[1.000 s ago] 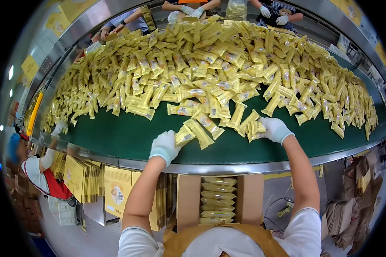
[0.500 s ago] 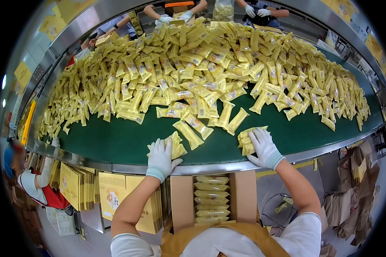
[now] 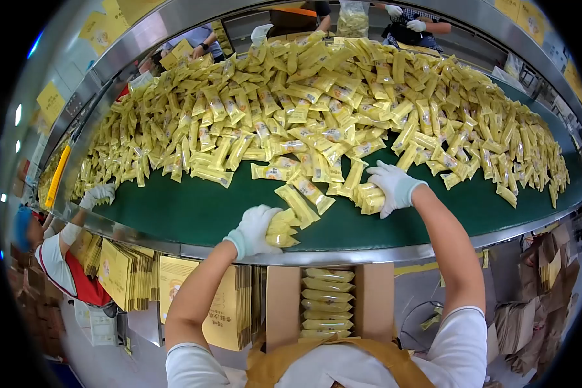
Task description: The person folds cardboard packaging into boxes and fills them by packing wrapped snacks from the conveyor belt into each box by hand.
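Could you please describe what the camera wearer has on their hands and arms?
The left hand and right hand each wear a white glove with a pale blue-green cuff at the wrist. The forearms are bare up to short white sleeves.

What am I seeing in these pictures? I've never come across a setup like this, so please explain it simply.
There's no robot here. The left hand and right hand, both in white gloves, belong to the person wearing the camera on their head. It looks forward and down, so their arms come in from the bottom. On the green surface lies a big heap of yellow packets. The left hand grips a small bunch near the metal edge; the right hand grips another bunch farther out. Below that edge, an open carton holds a row of packets.
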